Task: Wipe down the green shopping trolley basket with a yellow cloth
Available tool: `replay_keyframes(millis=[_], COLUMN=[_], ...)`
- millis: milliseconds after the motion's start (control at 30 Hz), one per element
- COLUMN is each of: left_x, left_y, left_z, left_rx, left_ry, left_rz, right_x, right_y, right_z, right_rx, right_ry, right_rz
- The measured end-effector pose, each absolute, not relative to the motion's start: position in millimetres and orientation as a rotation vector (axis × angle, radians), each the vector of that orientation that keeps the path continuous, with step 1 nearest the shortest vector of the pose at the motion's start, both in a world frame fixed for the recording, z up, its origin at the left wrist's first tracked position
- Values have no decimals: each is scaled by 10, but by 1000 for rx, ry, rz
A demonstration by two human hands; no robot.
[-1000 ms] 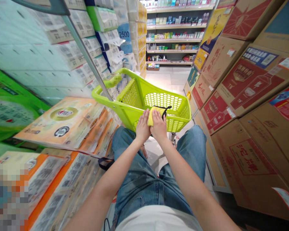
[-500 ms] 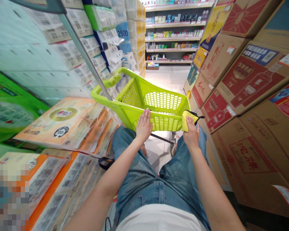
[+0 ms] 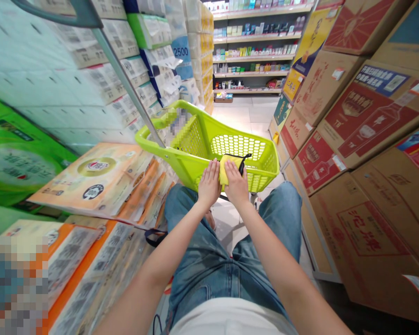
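**Basket** [image 3: 265, 160]: lime-green moulded plastic with honeycomb-perforated walls and a smooth solid rim. It stands in the aisle just ahead of the person's knees, and its long axis runs away from the person, tilted slightly left.

**Cloth** [image 3: 226, 165]: yellow, soft and folded, with a thin black loop [image 3: 245, 159] at its far right corner. It is draped over the basket's near rim at about the middle, with its long side along the rim.

**Right hand** [image 3: 236, 185]: palm down on the cloth and pressing it to the rim. The fingers lie straight and are not curled round it. This is the hand in contact with the cloth.

**Left hand** [image 3: 209, 184]: released and flat on the same rim, just left of the cloth. Its fingertips touch the cloth's edge.

**Jeans** [image 3: 209, 260]: blue denim, below the basket.

**Packs** [image 3: 97, 172]: film-wrapped paper goods, glossy orange and white, stacked left of the basket.

**Cartons** [image 3: 363, 121]: brown corrugated card with red print, stacked right of the basket.

**Floor** [image 3: 244, 115]: pale tile beyond the basket.
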State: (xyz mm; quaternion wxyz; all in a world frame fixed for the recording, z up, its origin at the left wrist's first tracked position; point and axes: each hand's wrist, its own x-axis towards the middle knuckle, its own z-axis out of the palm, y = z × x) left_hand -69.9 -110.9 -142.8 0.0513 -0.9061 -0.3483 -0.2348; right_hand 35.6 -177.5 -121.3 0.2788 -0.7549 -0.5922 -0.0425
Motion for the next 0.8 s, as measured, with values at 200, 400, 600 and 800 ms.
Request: replay_keyframes(millis=[200,400,600,800], left_x=[-667,-666,-652,-675], left_y=[-1135,-1132,-1120,-1096], left_z=[-1410,-1419,-1446,-1471], left_rx=[-2722,-2702,-2701,-2736], left_ry=[-1107,-1098,-1094,-1077], left_rz=[-660,-675,-692,-732], right_x=[1075,1500,988,300], right_y=[-2394,-2700,-2194,-1635], right_z=[-1509,-1685,-1426,-1218], right_rx=[-2181,-2243,-2256,-2057], right_ry=[-1393,-1140,-1203,-1528], right_rz=[-204,-155,-173,-118])
